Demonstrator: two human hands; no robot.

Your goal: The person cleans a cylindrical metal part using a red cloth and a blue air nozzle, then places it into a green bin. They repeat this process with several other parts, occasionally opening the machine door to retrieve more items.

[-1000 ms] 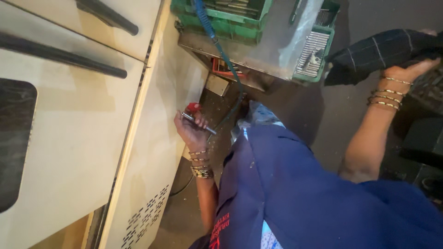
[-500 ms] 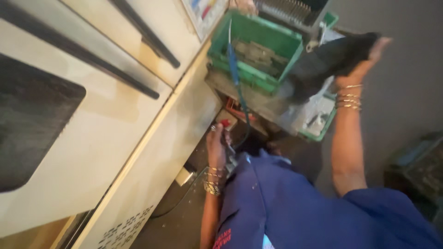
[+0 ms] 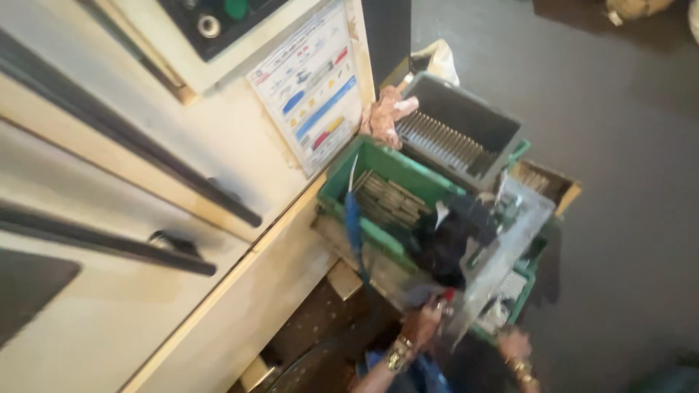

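Observation:
My left hand, with bangles at the wrist, is closed around a small metal tool with a red tip, low in the view. A blue hose runs up from near it over a green crate of stacked metal parts. My right hand is lower right, against the edge of a clear plastic sheet; its fingers are too blurred to read. A dark cloth lies on the crate and sheet, just above both hands.
A cream machine cabinet with long black handles fills the left side, with a coloured chart on its panel. Behind the green crate stand a grey crate with a row of metal parts, a pink rag and a cardboard box. Grey floor lies to the right.
The view has swung upward onto the crates. My right hand came down from the dark cloth, which now lies on the crate. My left hand still grips the red-tipped tool.

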